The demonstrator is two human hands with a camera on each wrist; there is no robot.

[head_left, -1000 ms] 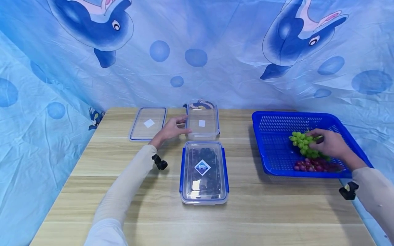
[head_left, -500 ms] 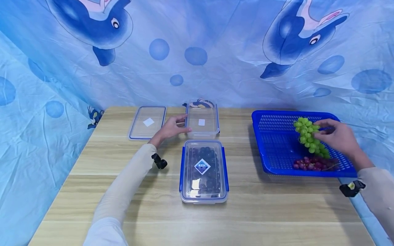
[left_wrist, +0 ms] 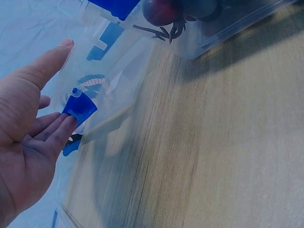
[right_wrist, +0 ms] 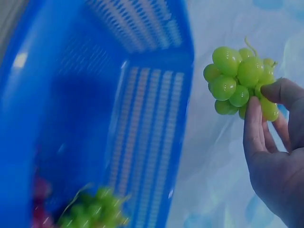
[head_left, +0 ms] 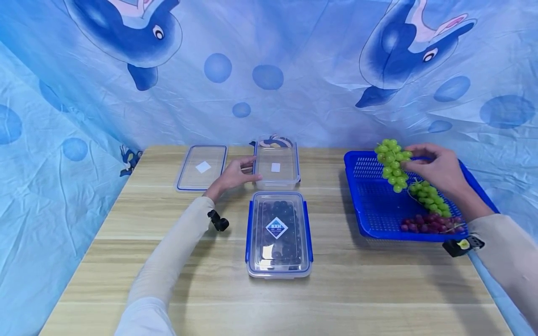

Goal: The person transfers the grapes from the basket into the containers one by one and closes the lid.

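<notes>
My right hand (head_left: pixel 439 168) pinches a bunch of green grapes (head_left: pixel 392 163) between thumb and fingers, held up over the far part of the blue basket (head_left: pixel 357 205). Down in that basket lie a second green bunch (head_left: pixel 430 198) and some red grapes (head_left: pixel 428 225). My left hand (head_left: pixel 235 175) rests against the left side of an unlidded clear container (head_left: pixel 286 177). In the left wrist view its straight fingers (left_wrist: pixel 64 128) touch a blue latch (left_wrist: pixel 81 108), and the thumb stays extended.
A lidded clear box (head_left: pixel 294 261) with blue latches and dark grapes inside stands nearer me. Left of the open container lies a clear lid (head_left: pixel 189 172) with a blue seal. A dolphin-printed curtain (head_left: pixel 311 116) hangs behind the wooden table (head_left: pixel 357 289).
My right hand has lifted the green bunch up out of the basket and moved it left and away from me; another green bunch now shows below. The left hand has stayed in place.
</notes>
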